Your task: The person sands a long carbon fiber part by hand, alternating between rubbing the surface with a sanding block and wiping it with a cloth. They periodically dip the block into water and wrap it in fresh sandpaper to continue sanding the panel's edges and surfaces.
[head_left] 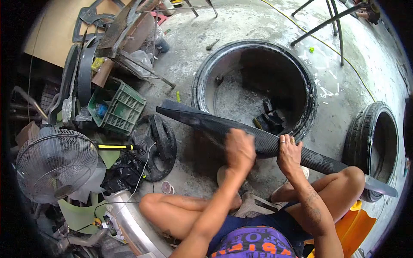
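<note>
A long black car trim piece with a carbon-fibre weave (269, 142) lies slantwise across the front of a large tyre (200, 79) and over my right knee. My right hand (290, 155), a ring on one finger, grips the piece near its middle, fingers over its far edge. Blurred by motion, my left hand (240, 150) is curled closed at the near side of the piece, left of my right hand. Whatever it may hold is hidden. Small dark objects (271, 118) lie on the floor inside the tyre.
Another tyre (359, 133) stands at the right. On the left are a fan (58, 165), a green crate (122, 109), a black wheel-like disc (161, 146) and a black plastic bag (124, 174). Metal stand legs (331, 26) rise at the back right, near a yellow hose (350, 64).
</note>
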The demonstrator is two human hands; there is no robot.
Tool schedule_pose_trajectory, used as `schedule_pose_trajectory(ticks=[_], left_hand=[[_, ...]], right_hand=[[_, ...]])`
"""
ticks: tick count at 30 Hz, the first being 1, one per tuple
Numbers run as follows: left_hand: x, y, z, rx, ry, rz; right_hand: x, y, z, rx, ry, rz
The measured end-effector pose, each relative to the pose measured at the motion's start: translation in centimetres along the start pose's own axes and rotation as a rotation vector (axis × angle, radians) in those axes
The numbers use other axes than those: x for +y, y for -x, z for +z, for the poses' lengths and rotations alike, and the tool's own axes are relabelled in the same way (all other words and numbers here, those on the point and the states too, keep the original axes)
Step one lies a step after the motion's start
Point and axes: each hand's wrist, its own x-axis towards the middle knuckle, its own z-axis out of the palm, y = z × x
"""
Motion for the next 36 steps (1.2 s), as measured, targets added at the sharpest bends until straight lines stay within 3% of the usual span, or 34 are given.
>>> schedule_pose_trajectory(ticks=[1,3,4,5,7,8,9,11,13,16,21,23,24,25,27,29,31,33,34,35,36], left_hand=[[2.2,2.2,1.7,0.130,-0.016,0.180],[1.5,1.8,0.6,0.046,0.039,0.255],[-0.2,0.9,0.2,-0.030,0.012,0.224],[-2.7,-0.9,-0.1,0.114,0.045,0.230],[-7.6,-4.1,-1.7,0.225,0.030,-0.004],[-9.8,-5.0,-1.8,0.305,-0.041,-0.001],[-9.3,-4.8,-1.6,0.304,-0.141,-0.043],[-2.6,-2.6,-2.3,-0.003,0.019,-0.166],[2.3,2.3,1.4,0.016,-0.060,0.135],[0.3,1.4,0.9,0.042,0.004,0.269],[-6.8,-4.0,-0.7,0.342,-0.058,0.009],[0.1,-1.2,-0.8,0.167,-0.031,0.107],[3.4,0.4,0.0,-0.054,-0.051,0.050],[4.6,2.6,2.9,0.060,-0.031,0.192],[3.6,1.4,2.0,0.025,0.000,0.275],[-0.6,-1.9,0.5,0.033,-0.053,0.197],[-4.7,-5.3,-0.2,0.194,-0.119,0.074],[-3.1,-4.8,0.4,0.180,-0.109,0.026],[0.5,-4.0,-0.1,-0.151,-0.080,-0.111],[2.4,-1.5,2.1,0.102,-0.158,0.207],[3.6,-0.3,2.6,0.095,-0.103,0.227]], right_hand=[[0.1,0.1,0.3,0.006,-0.004,-0.001],[0.3,0.3,0.5,0.002,-0.011,-0.003],[0.3,0.3,0.4,0.016,-0.008,-0.013],[0.2,0.2,0.4,0.030,-0.007,-0.023],[0.1,0.2,0.4,0.058,0.003,-0.026],[0.0,0.2,0.3,0.031,-0.015,-0.011],[0.0,0.1,0.2,0.011,-0.032,0.000],[-0.1,-0.1,0.1,0.039,-0.034,-0.003],[0.0,0.1,0.5,0.047,-0.018,-0.010],[0.0,0.0,0.2,0.017,-0.019,-0.006],[-0.1,0.0,0.7,0.120,0.029,-0.016],[-0.1,-0.2,0.9,0.135,0.051,-0.012],[-0.2,-0.1,1.1,0.137,0.049,-0.009],[-0.2,0.0,1.2,0.142,0.040,-0.012],[0.1,0.1,1.1,0.148,0.035,-0.014],[-0.2,0.1,0.5,0.096,0.005,-0.007],[0.0,0.0,0.2,0.059,0.001,0.013],[0.0,0.0,1.0,0.091,-0.082,-0.004],[0.0,0.0,1.5,0.165,-0.053,-0.017],[0.0,-0.2,1.4,0.169,-0.053,-0.013],[-0.1,0.2,1.2,0.145,-0.057,-0.016]])
